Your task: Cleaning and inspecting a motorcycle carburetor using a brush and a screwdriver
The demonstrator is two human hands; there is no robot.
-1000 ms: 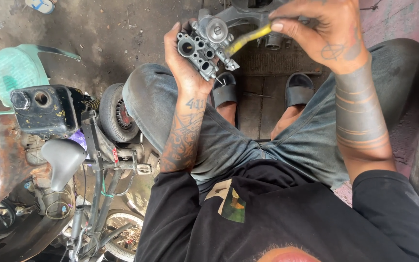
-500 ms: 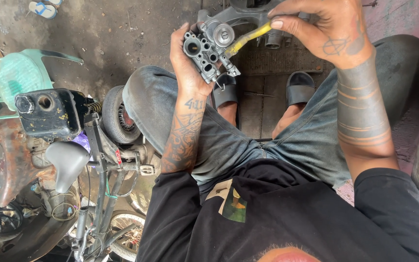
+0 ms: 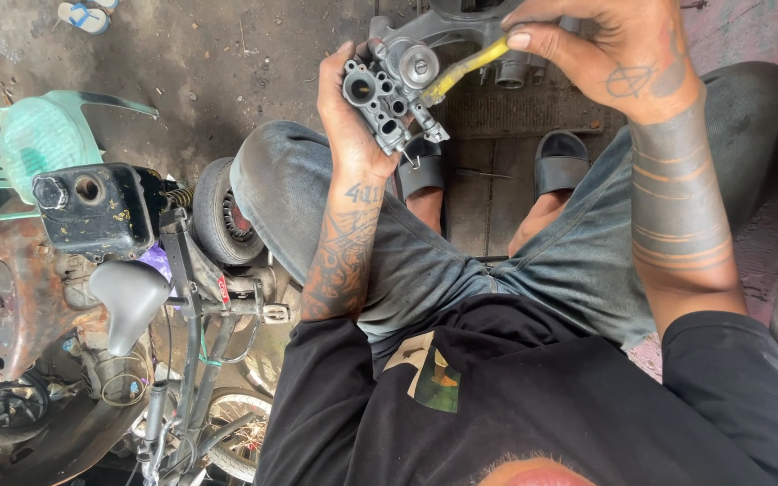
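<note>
My left hand (image 3: 346, 121) grips a grey metal carburettor body (image 3: 391, 97) with several round ports, held up in front of me above my knees. My right hand (image 3: 607, 49) pinches a thin tool with a yellow handle (image 3: 465, 67), whose tip rests against the upper right side of the part. Both forearms are raised. I sit with jeans-clad knees apart, my feet in black slides (image 3: 560, 160) on the concrete floor.
A stripped small motorbike frame (image 3: 186, 297) with a black tank (image 3: 92, 211), grey seat (image 3: 128, 297) and small wheel (image 3: 220, 211) lies at my left. A green plastic chair (image 3: 38, 135) stands further left. A large grey engine casing (image 3: 488, 22) lies ahead on the floor.
The view has shifted slightly; both hands stay on the metal part and the yellow-handled tool, with the part turned a little in my left hand.
</note>
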